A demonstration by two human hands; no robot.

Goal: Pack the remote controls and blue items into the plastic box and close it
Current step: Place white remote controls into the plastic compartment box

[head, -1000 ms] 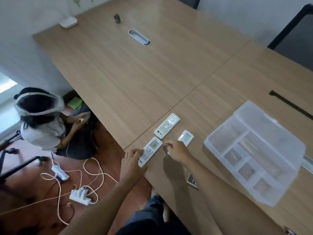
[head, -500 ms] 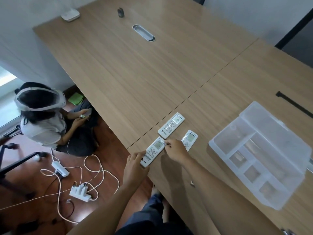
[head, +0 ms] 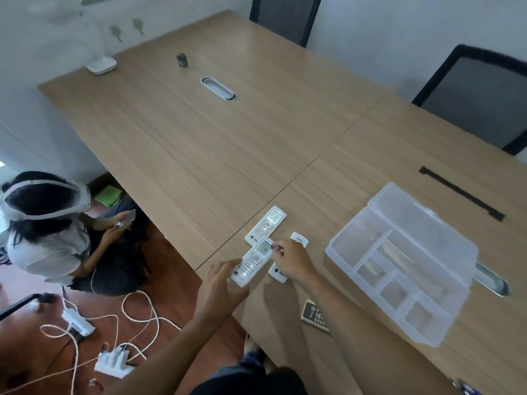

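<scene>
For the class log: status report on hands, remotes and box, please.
Both hands on the near white remote: left hand grips its lower end, right hand pinches the top. Plastic box open, no remotes inside. Path to box looks unobstructed.

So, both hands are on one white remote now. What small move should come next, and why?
Probably lift that remote off the table and carry it right to the open plastic box. The left hand grips its near end and the right hand pinches by its screen, while the box's compartments look empty and its lid stands open.
</scene>
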